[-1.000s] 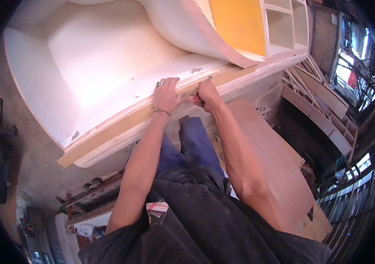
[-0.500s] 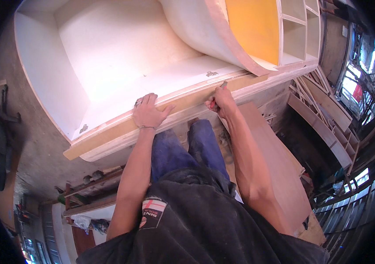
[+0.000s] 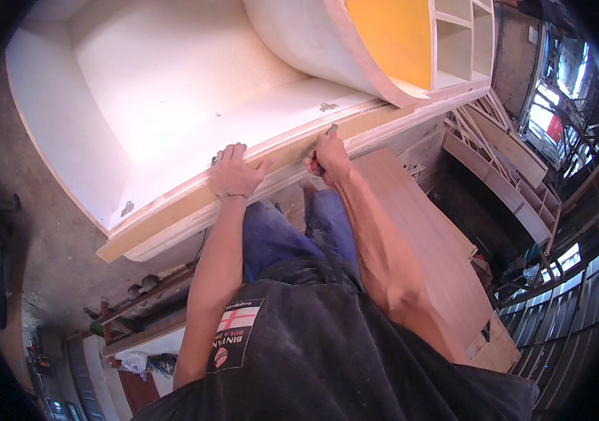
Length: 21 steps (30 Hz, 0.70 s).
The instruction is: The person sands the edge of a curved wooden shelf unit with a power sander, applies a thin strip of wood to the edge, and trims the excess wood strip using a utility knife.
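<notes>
A white-lined cabinet (image 3: 166, 91) lies in front of me, with a long tan wood strip (image 3: 173, 223) along its near edge. My left hand (image 3: 235, 174) rests palm-down on that edge, fingers spread apart and thumb over the strip. To its right, my right hand (image 3: 327, 154) is closed around a small red-handled tool (image 3: 332, 129), whose flat grey end pokes out above the fist. The tool's exact kind is mostly hidden by my fingers. This fist is against the strip's front side, below a metal hinge plate (image 3: 328, 107).
A curved white panel (image 3: 306, 42) and a yellow panel (image 3: 392, 38) adjoin open shelf compartments (image 3: 454, 49) at the far right. A brown board (image 3: 419, 238) leans beside my right forearm. Wood strips and a shelf frame (image 3: 503, 196) lie farther right. A second hinge plate (image 3: 127, 208) sits at the cabinet's left corner.
My right hand has slid a little to the left along the strip with the tool. My left hand stays at about the same place on the edge. The whole view has shifted slightly.
</notes>
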Tool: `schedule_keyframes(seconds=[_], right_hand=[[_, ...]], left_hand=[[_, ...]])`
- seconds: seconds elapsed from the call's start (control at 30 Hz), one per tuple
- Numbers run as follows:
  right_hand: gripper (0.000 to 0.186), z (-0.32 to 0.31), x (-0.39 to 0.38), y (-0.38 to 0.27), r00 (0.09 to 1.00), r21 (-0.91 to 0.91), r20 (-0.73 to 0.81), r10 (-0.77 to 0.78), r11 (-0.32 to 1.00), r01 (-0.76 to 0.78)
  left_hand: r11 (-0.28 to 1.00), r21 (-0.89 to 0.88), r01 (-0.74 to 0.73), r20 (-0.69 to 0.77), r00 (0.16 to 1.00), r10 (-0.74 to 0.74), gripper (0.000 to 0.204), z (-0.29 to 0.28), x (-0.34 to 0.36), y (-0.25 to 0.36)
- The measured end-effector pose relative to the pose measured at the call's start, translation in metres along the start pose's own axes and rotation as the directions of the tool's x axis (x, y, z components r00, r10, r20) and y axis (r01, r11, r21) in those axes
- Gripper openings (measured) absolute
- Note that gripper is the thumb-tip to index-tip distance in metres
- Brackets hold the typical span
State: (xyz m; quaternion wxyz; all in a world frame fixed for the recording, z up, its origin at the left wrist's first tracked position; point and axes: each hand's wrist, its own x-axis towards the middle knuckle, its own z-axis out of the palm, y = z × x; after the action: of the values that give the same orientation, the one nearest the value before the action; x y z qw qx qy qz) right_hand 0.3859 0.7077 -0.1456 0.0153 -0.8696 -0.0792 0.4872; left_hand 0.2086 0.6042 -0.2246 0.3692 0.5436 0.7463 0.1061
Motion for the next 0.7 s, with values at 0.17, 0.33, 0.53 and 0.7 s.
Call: schedule_keyframes(seconds=[0.17, 0.33, 0.53, 0.7], right_hand=[[0.032, 0.018, -0.012, -0.001, 1.0, -0.015, -0.006, 0.017, 1.0, -0.018], [0.033, 0.025, -0.013, 0.003, 1.0, 0.06, -0.013, 0.006, 0.998, -0.005], [0.031, 0.045, -0.025, 0.016, 0.999, 0.008, 0.012, -0.038, 0.999, 0.038], [0.03, 0.038, -0.029, 0.023, 0.989, -0.018, 0.116, -0.09, 0.995, 0.093]], left_hand=[[1.0, -0.001, -0.019, -0.025, 1.0, 0.019, 0.063, 0.001, -0.001, -0.004], [1.0, -0.015, -0.017, -0.021, 1.0, 0.017, 0.062, 0.002, -0.001, -0.006], [1.0, 0.017, -0.007, 0.028, 1.0, 0.006, 0.063, 0.0, -0.002, -0.003], [0.999, 0.048, -0.022, -0.023, 0.999, 0.023, 0.063, 0.005, -0.002, 0.002]])
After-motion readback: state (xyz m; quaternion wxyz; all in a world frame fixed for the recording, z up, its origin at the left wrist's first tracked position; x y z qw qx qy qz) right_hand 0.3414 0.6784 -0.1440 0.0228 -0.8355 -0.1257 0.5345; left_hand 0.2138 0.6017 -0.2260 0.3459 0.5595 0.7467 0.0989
